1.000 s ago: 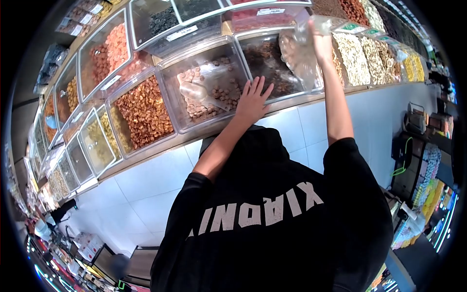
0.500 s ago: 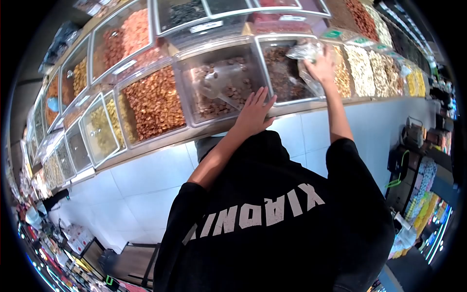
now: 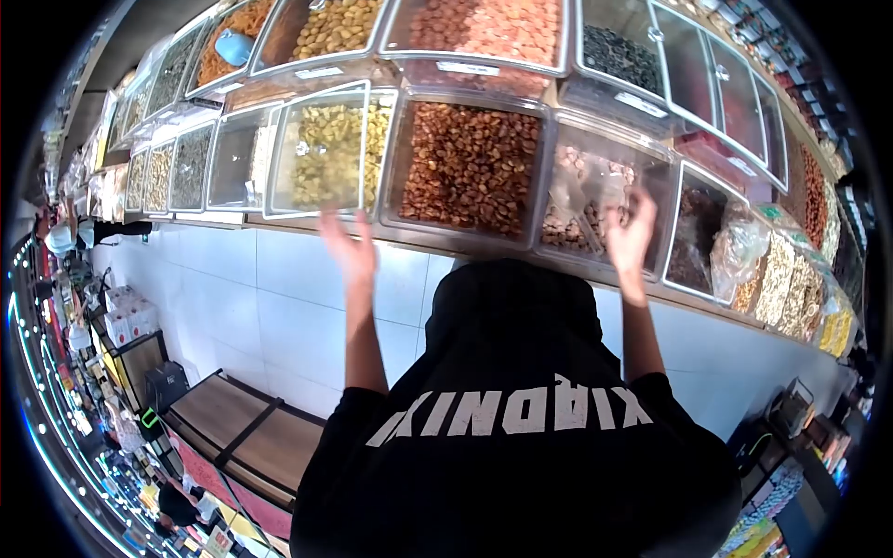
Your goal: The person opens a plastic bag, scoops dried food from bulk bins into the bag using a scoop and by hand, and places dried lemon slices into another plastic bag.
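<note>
My left hand (image 3: 351, 251), slightly blurred, is raised at the counter edge with its fingers apart. Nearest to it is a clear framed lid (image 3: 321, 153) lying tilted over a bin of yellow dried fruit (image 3: 377, 135). My right hand (image 3: 632, 232) hovers with spread fingers over a bin of pinkish-brown pieces (image 3: 567, 228); nothing shows in it. A clear scoop (image 3: 566, 195) lies in that bin, its handle pointing toward me. Between my hands stands a bin of reddish-brown dried fruit (image 3: 470, 167). A crumpled clear plastic bag (image 3: 735, 251) rests at the right beside a lidded dark bin (image 3: 693, 232).
Behind stands a second row of lidded bins, with orange-pink pieces (image 3: 484, 28) and yellow-brown ones (image 3: 339, 28). A blue scoop (image 3: 233, 46) sits at the upper left. White tiled floor (image 3: 288, 288) and a wooden-topped stand (image 3: 242, 423) lie below the counter.
My right hand has let go of the clear plastic bag and moved left over the scoop's bin. My left hand has left that bin's edge and shifted left. The view has turned left.
</note>
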`<control>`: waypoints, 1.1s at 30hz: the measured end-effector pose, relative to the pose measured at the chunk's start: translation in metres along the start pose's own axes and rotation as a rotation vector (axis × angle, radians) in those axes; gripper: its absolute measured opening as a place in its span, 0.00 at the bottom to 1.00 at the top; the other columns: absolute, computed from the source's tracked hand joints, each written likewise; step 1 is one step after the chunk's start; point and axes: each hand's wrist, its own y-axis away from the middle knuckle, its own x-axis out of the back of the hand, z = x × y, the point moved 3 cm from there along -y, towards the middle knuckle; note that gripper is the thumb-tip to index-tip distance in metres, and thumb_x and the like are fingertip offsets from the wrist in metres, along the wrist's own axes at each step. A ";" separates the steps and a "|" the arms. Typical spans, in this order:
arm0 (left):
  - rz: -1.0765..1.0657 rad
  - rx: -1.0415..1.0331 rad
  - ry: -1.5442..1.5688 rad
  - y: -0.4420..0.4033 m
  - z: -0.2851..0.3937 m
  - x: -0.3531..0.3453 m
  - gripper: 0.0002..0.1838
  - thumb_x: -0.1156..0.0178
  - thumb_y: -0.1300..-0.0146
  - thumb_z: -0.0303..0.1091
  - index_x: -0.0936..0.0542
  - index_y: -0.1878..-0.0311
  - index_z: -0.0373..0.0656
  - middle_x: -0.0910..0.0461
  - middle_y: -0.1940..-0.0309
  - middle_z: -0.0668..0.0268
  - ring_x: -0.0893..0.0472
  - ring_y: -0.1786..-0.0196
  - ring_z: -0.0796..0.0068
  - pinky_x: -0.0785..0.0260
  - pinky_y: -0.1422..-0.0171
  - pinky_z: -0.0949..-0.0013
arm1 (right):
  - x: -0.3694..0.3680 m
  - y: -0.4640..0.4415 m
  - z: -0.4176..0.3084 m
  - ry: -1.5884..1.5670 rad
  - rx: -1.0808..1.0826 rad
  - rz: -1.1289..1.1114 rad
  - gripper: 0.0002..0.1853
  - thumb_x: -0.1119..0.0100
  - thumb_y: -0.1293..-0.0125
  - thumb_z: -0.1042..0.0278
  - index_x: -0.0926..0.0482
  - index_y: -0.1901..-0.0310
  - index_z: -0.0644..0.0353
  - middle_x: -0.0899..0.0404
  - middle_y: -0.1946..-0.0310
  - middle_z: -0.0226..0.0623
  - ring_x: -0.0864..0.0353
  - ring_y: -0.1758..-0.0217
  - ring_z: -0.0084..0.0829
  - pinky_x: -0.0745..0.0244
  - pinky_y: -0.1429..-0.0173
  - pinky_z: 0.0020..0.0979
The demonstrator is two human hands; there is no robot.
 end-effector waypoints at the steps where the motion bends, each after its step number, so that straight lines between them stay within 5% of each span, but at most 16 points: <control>1: 0.088 0.123 0.028 -0.020 -0.031 0.013 0.32 0.42 0.27 0.47 0.31 0.31 0.31 0.32 0.34 0.37 0.34 0.29 0.37 0.43 0.24 0.44 | -0.045 0.007 0.007 -0.353 -0.072 -0.146 0.17 0.35 0.35 0.72 0.24 0.46 0.63 0.20 0.52 0.43 0.20 0.49 0.35 0.24 0.44 0.35; 2: 0.176 0.249 0.055 -0.038 -0.060 0.024 0.31 0.43 0.27 0.47 0.30 0.32 0.30 0.30 0.36 0.37 0.32 0.31 0.38 0.41 0.26 0.44 | -0.067 0.014 -0.038 -0.382 -0.264 -0.253 0.11 0.38 0.32 0.75 0.22 0.50 0.61 0.17 0.57 0.40 0.18 0.58 0.29 0.22 0.52 0.29; 3: 0.220 0.301 0.025 -0.055 -0.095 0.028 0.31 0.43 0.27 0.47 0.29 0.33 0.30 0.29 0.38 0.37 0.31 0.33 0.38 0.39 0.28 0.46 | -0.103 0.014 -0.052 -0.327 -0.151 -0.402 0.07 0.40 0.29 0.74 0.21 0.52 0.62 0.16 0.60 0.42 0.16 0.62 0.29 0.21 0.54 0.29; 4: 0.267 0.352 -0.006 -0.069 -0.125 0.029 0.30 0.44 0.27 0.47 0.28 0.34 0.30 0.28 0.39 0.37 0.29 0.35 0.38 0.38 0.29 0.47 | -0.132 0.026 -0.090 -0.867 -0.359 -0.523 0.07 0.41 0.27 0.73 0.21 0.52 0.65 0.16 0.56 0.44 0.14 0.57 0.31 0.18 0.51 0.30; 5: 0.229 0.378 -0.026 -0.085 -0.142 0.032 0.29 0.44 0.27 0.47 0.28 0.34 0.31 0.28 0.39 0.37 0.28 0.36 0.38 0.37 0.30 0.48 | -0.157 0.026 -0.128 -0.880 -0.507 -0.757 0.09 0.41 0.27 0.71 0.22 0.50 0.67 0.16 0.54 0.46 0.13 0.51 0.33 0.17 0.47 0.31; 8: 0.142 0.408 -0.101 -0.130 -0.177 0.035 0.27 0.46 0.27 0.47 0.24 0.37 0.31 0.25 0.43 0.37 0.25 0.41 0.38 0.33 0.34 0.50 | -0.242 0.037 -0.197 -1.068 -0.487 -1.020 0.18 0.41 0.25 0.65 0.27 0.41 0.68 0.19 0.45 0.48 0.17 0.41 0.35 0.22 0.36 0.32; 12: -0.024 0.396 -0.110 -0.161 -0.229 0.008 0.24 0.45 0.28 0.46 0.20 0.45 0.33 0.20 0.53 0.42 0.22 0.47 0.41 0.32 0.39 0.48 | -0.343 0.038 -0.237 -0.794 -0.531 -0.848 0.24 0.36 0.29 0.64 0.30 0.39 0.70 0.23 0.41 0.51 0.23 0.34 0.41 0.27 0.30 0.37; 15: 0.035 0.367 -0.154 -0.167 -0.230 -0.001 0.22 0.44 0.29 0.46 0.19 0.48 0.35 0.20 0.56 0.43 0.22 0.49 0.42 0.32 0.41 0.48 | -0.382 0.035 -0.252 -1.170 -0.861 -1.051 0.22 0.36 0.29 0.67 0.29 0.40 0.72 0.21 0.43 0.51 0.19 0.38 0.44 0.23 0.33 0.39; 18: 0.055 0.378 -0.177 -0.164 -0.234 -0.004 0.21 0.44 0.29 0.46 0.19 0.49 0.36 0.21 0.57 0.45 0.22 0.50 0.43 0.31 0.41 0.48 | -0.397 0.038 -0.258 -1.170 -0.797 -1.031 0.18 0.38 0.28 0.71 0.27 0.42 0.72 0.18 0.45 0.52 0.15 0.43 0.45 0.17 0.37 0.39; 23: 0.030 0.351 -0.106 -0.166 -0.226 0.004 0.22 0.42 0.29 0.48 0.19 0.48 0.37 0.21 0.55 0.48 0.22 0.49 0.46 0.31 0.41 0.51 | -0.374 0.036 -0.255 -1.191 -0.689 -1.094 0.16 0.41 0.29 0.76 0.23 0.42 0.74 0.17 0.47 0.55 0.14 0.44 0.46 0.15 0.40 0.39; 26: 0.053 0.269 -0.092 -0.164 -0.167 0.023 0.23 0.41 0.29 0.49 0.19 0.46 0.37 0.21 0.55 0.50 0.22 0.48 0.47 0.30 0.41 0.52 | -0.320 0.039 -0.221 -1.315 -0.679 -1.096 0.18 0.42 0.29 0.76 0.24 0.41 0.75 0.17 0.46 0.56 0.14 0.44 0.47 0.16 0.39 0.40; 31: -0.526 0.611 0.806 -0.144 -0.083 -0.012 0.26 0.49 0.23 0.55 0.20 0.45 0.39 0.15 0.56 0.60 0.18 0.55 0.71 0.28 0.47 0.66 | -0.190 0.044 -0.132 -1.438 -0.742 -1.028 0.21 0.42 0.29 0.76 0.26 0.37 0.76 0.18 0.43 0.55 0.16 0.40 0.48 0.19 0.36 0.44; 33: -0.726 0.634 1.014 -0.122 -0.016 -0.043 0.24 0.49 0.23 0.54 0.21 0.43 0.41 0.15 0.59 0.61 0.18 0.58 0.72 0.28 0.50 0.68 | -0.132 0.050 -0.078 -1.314 -0.783 -0.880 0.21 0.39 0.32 0.76 0.24 0.39 0.76 0.17 0.45 0.54 0.16 0.40 0.48 0.19 0.37 0.46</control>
